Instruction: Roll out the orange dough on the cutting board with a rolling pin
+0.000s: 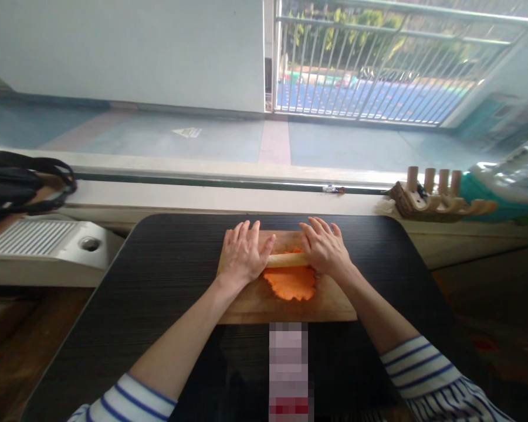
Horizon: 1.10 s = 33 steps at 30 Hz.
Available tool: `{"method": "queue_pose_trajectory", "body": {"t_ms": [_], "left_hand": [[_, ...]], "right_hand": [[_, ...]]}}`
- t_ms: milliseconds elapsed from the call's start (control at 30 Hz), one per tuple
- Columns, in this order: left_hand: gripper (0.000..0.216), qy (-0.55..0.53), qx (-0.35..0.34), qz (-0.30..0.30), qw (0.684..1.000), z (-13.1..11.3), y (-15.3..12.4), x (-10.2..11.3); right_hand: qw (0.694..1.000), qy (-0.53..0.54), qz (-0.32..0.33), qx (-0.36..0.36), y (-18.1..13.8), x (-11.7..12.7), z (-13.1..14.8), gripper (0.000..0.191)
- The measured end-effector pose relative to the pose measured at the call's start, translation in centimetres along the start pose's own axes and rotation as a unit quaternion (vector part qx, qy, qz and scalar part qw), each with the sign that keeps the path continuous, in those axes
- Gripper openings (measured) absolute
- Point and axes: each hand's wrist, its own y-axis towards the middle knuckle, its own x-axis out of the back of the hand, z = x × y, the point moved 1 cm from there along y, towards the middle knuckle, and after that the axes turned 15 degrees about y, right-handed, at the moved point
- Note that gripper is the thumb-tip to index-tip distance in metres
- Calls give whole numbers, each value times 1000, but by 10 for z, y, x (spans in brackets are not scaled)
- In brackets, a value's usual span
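Observation:
A light wooden rolling pin [286, 260] lies crosswise on a flattened sheet of orange dough [292, 283], whose edge is ragged. Under both is a wooden board [255, 308]. My left hand [243, 253] rests palm down over the pin's left end, fingers stretched forward and thumb along the pin. Over the right end, my right hand [325, 246] presses in the same way with its fingers extended. Both ends of the pin are hidden beneath my palms. Some dough shows beyond the pin, between my hands.
The board sits on a dark table [158, 293] with rounded corners. Behind it runs a window sill [193, 199]; a wooden rack with pegs [435, 199] stands at its right. At the left are a black bag [17, 181] and a white slatted unit [48, 240].

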Motion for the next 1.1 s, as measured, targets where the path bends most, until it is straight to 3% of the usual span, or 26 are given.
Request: {"method": "queue_pose_trajectory", "body": {"t_ms": [400, 533, 633, 733, 833, 1100], "left_hand": [[62, -29, 2, -51, 998, 3, 25, -10], [56, -35, -9, -80, 996, 4, 27, -10], [53, -34, -17, -96, 995, 5, 22, -9], [54, -29, -19, -100, 994, 5, 16, -7], [56, -35, -19, -106, 994, 5, 9, -4], [43, -136, 60, -149, 978, 9, -37, 28]], "right_hand": [[999, 30, -38, -3, 22, 1, -1, 35], [1000, 23, -6, -18, 21, 6, 4, 37], [999, 34, 5, 26, 5, 8, 4, 37], [989, 52, 8, 139, -19, 5, 1, 34], [976, 63, 13, 210, -37, 0, -4, 47], [977, 129, -15, 167, -42, -6, -4, 31]]}}
